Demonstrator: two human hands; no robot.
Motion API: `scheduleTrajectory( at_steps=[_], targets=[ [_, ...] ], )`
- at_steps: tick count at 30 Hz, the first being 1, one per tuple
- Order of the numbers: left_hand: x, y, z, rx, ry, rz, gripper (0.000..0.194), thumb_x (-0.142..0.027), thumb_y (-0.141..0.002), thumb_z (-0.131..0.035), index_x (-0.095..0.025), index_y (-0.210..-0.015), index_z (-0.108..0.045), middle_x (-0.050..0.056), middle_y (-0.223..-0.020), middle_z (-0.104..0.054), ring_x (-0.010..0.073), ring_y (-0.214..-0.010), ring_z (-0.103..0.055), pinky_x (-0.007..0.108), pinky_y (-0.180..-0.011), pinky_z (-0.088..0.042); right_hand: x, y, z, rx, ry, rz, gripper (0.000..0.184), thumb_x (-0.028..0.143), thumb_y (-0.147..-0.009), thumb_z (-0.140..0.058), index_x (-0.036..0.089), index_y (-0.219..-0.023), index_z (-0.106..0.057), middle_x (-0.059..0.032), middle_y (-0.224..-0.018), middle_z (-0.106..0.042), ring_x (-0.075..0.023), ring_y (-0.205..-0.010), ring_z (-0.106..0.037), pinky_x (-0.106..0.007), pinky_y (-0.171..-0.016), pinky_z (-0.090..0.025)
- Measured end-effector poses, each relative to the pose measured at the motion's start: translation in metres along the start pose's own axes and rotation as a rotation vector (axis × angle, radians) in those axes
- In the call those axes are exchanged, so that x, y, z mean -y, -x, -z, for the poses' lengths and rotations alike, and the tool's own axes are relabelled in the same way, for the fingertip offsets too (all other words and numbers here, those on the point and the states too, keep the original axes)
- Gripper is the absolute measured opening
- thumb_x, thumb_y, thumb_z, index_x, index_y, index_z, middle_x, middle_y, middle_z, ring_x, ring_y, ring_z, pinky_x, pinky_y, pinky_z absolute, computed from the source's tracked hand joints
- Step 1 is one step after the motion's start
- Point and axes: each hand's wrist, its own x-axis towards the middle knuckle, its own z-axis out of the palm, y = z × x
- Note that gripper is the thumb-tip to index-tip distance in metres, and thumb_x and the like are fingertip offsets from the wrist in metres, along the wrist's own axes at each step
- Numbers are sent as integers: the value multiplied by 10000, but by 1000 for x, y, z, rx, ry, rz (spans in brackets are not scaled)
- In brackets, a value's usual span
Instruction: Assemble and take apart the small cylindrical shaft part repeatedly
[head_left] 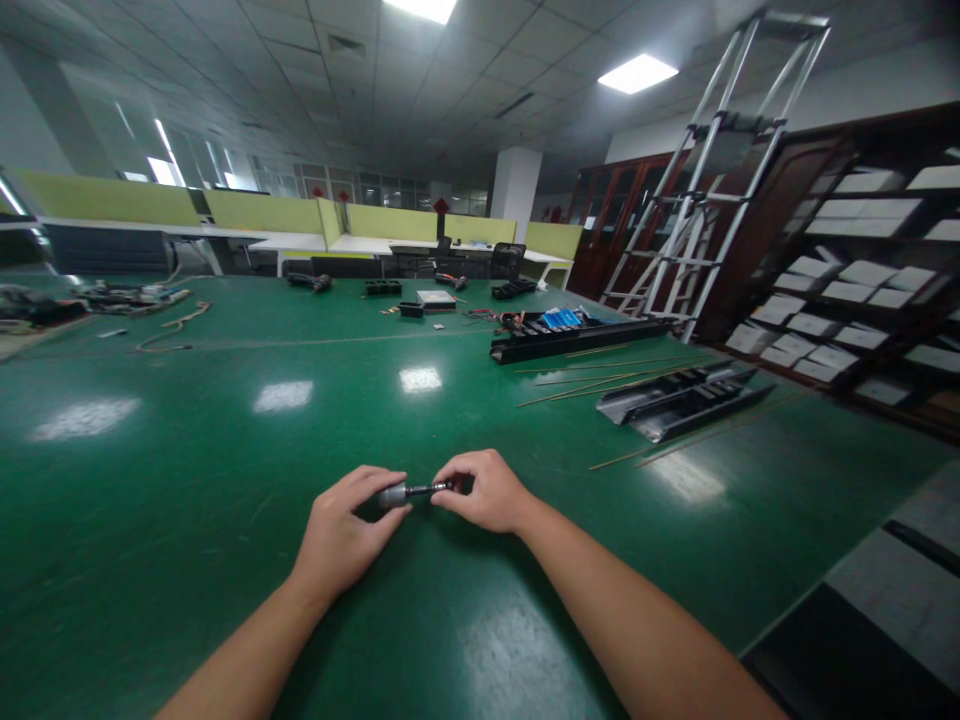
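My left hand point(346, 535) grips a short grey cylinder point(391, 496) between thumb and fingers. From its right end runs a thin dark shaft point(420, 490), level with the table. At the shaft's far tip, my right hand point(484, 490) closes thumb and forefinger in a pinch. Whether a separate small part sits in that pinch is hidden by the fingers. Both hands are just over the green tabletop point(225, 480), near the middle of the view. What kind of tool or part the grey piece is cannot be made out.
Black metal channels point(682, 400) and thin rods point(600, 385) lie to the right. Behind them is a long black rail point(577, 338) with a blue piece point(561, 318). Farther back sit a white box point(436, 300) and power tools point(309, 281). A ladder point(705, 190) stands at right.
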Motion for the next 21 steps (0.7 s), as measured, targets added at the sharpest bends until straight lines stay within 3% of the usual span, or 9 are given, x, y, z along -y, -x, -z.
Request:
scheduleTrajectory(
  at_steps=[21],
  targets=[
    [6, 0, -2, -21, 5, 32, 262, -307, -794, -704, -256, -1049, -680, 22, -1023, -664, 189, -952, -625, 308, -866, -492, -4, 0, 3, -24, -28, -48, 161, 272, -736, -724, 144, -832, -740, -42, -720, -708, -144, -646, -638, -233, -629, -486]
  ],
)
